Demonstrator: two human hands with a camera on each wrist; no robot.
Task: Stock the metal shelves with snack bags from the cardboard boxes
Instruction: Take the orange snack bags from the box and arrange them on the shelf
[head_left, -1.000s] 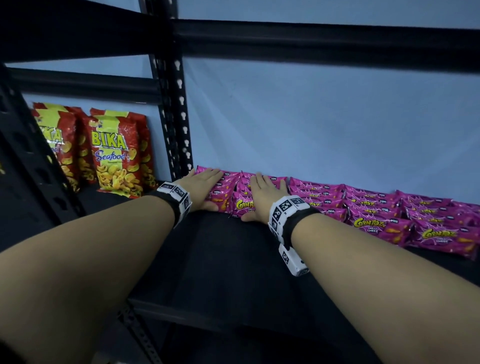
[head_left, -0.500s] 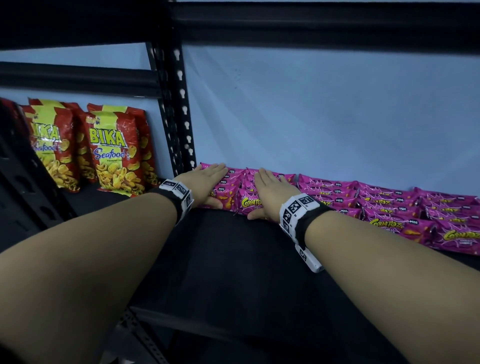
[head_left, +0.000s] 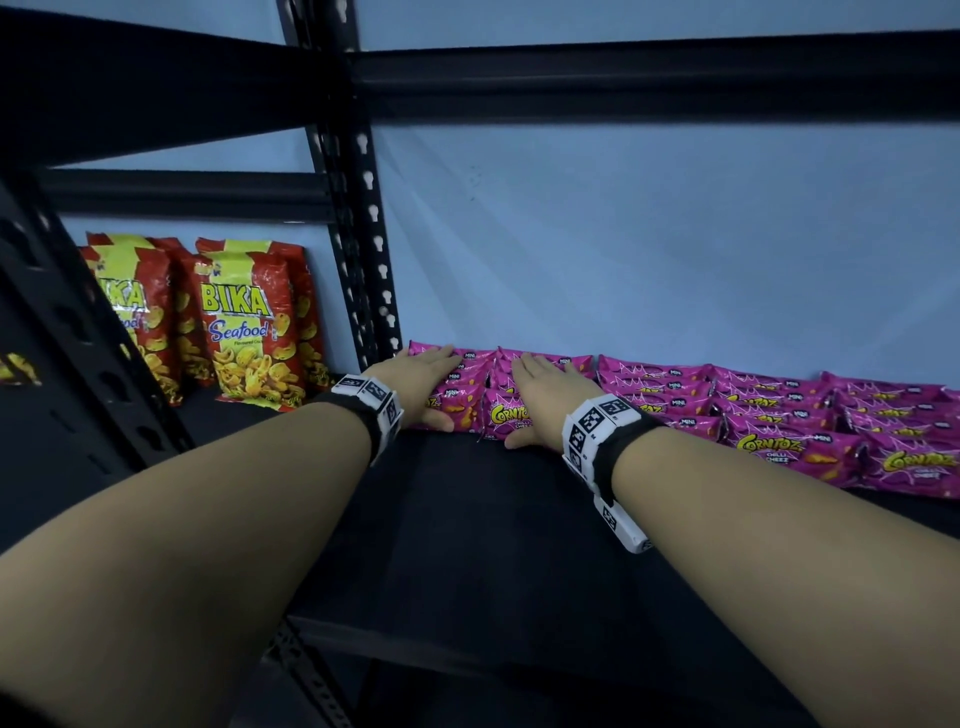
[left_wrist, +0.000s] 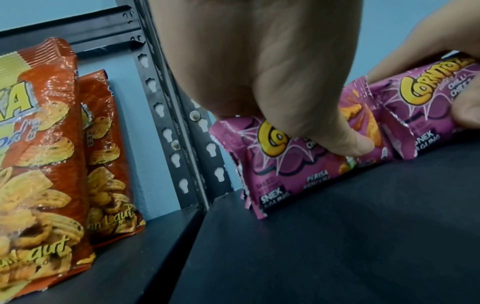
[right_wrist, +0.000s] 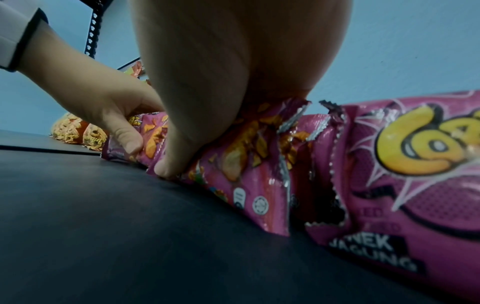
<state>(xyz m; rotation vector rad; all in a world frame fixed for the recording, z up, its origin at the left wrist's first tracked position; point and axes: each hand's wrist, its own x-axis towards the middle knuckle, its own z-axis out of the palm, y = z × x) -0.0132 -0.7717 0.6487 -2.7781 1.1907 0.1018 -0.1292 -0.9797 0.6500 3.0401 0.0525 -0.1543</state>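
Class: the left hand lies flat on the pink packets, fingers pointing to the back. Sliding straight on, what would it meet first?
Probably the blue wall just behind the pink Corntoz packets under the left hand; depth is unclear.

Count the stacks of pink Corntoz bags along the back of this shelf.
5 stacks: one under the left hand, one under the right hand, three more running rightward. More may lie beyond the frame edge.

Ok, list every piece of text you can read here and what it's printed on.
"BIKA Seafood": red snack bags, left bay.
"Laut": bottom of those red bags, left wrist view; the rest is cut off.
"CORNTOZ CHILLI CHEEZ": pink snack packs along the wall.
"MINI": black tags on the pink packs.
"SNEK", "PERISA": the pink pack under the left hand.
Unreadable: finer print, round seals, wristband markers.
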